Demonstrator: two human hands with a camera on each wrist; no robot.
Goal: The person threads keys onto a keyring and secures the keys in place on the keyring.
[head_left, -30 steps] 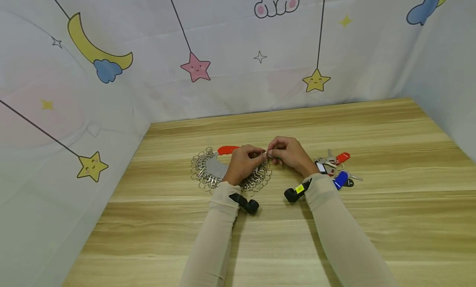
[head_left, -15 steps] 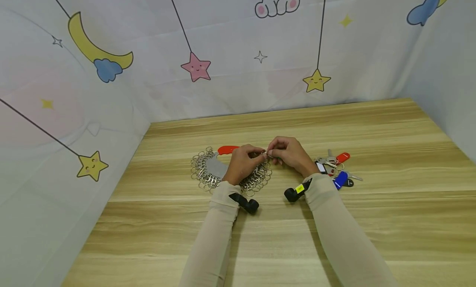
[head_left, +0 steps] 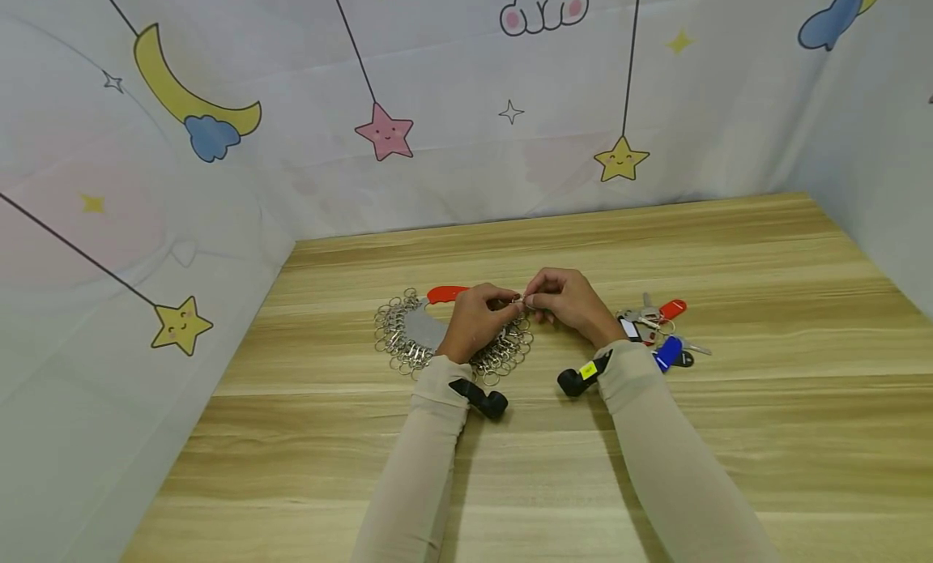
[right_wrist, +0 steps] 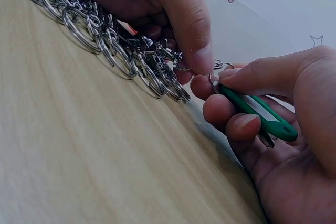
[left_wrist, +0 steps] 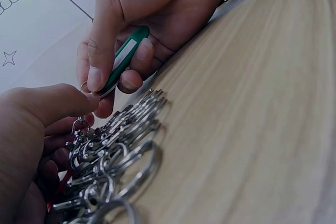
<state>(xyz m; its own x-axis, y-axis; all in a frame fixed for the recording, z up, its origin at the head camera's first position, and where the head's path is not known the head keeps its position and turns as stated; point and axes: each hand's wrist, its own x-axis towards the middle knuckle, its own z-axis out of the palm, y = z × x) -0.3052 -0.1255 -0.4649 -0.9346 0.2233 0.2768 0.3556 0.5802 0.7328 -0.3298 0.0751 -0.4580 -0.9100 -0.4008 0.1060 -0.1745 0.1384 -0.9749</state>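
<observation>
A grey metal plate (head_left: 423, 328) with a red handle (head_left: 446, 294) lies on the table, its curved edge hung with several clasps and split rings (right_wrist: 79, 27). Over its right end, my left hand (head_left: 477, 320) pinches a split ring (right_wrist: 228, 65) between thumb and fingers. My right hand (head_left: 572, 304) meets it fingertip to fingertip. In that right hand sits a green key tag (right_wrist: 257, 111) with a pale label, thumb and curled fingers around it. The end of a key (right_wrist: 266, 140) shows beneath the tag. Fingertips hide most of the split ring.
Right of my right wrist lies a loose pile of keys (head_left: 649, 313) with a red tag (head_left: 672, 309), a blue tag (head_left: 667, 353) and a black tag (head_left: 683, 359). A patterned cloth (head_left: 466, 182) rises behind the wooden table (head_left: 510, 466).
</observation>
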